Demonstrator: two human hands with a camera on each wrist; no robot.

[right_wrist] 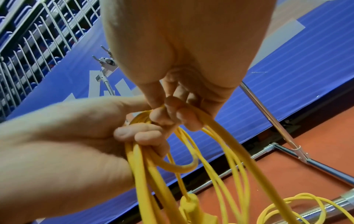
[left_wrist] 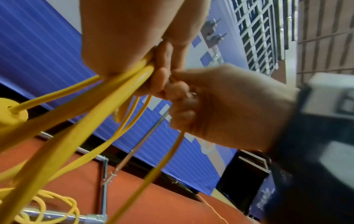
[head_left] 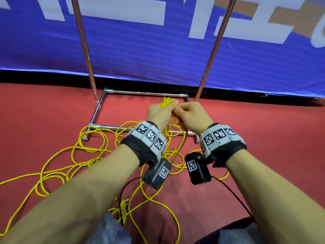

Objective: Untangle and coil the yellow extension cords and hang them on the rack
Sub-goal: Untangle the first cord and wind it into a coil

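Note:
Tangled yellow extension cord [head_left: 88, 155] sprawls in loops over the red floor, with a plug end [head_left: 125, 202] near my knees. My left hand [head_left: 161, 111] grips a bunch of coiled yellow loops [right_wrist: 145, 151], fingers curled round them. My right hand [head_left: 186, 111] is pressed against the left one and pinches a strand of the same cord [right_wrist: 206, 121]. A yellow plug body [right_wrist: 189, 204] dangles below the coil. The chrome rack [head_left: 140, 93] stands just beyond my hands; its two uprights [head_left: 84, 41] rise out of view.
A blue banner [head_left: 158, 50] hangs behind the rack. The rack's base bars [head_left: 95, 113] lie on the floor under the cord loops. Black wrist-camera cables [head_left: 232, 192] trail from my wrists. Red floor [head_left: 272, 138] spreads to the right.

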